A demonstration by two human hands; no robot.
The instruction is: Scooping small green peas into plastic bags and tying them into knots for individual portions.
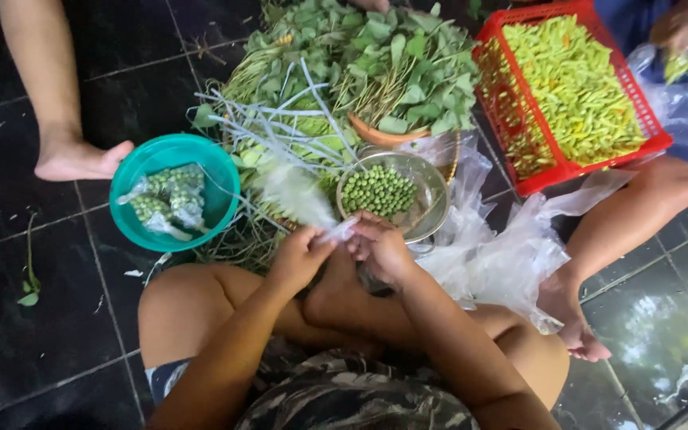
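Both hands meet over the lap, forearms angled inward: left hand (300,256) and right hand (380,245) each pinch a small clear plastic bag (300,195) with closed fingers. The bag sits just before the metal bowl of peas (381,191), beside the teal bowl (201,163).

Soft daylight, glossy floor glare, slight motion blur.

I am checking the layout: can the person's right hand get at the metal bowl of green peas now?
Probably yes: the right hand is just before the metal bowl of green peas, nothing between, though its fingers pinch a small clear bag.
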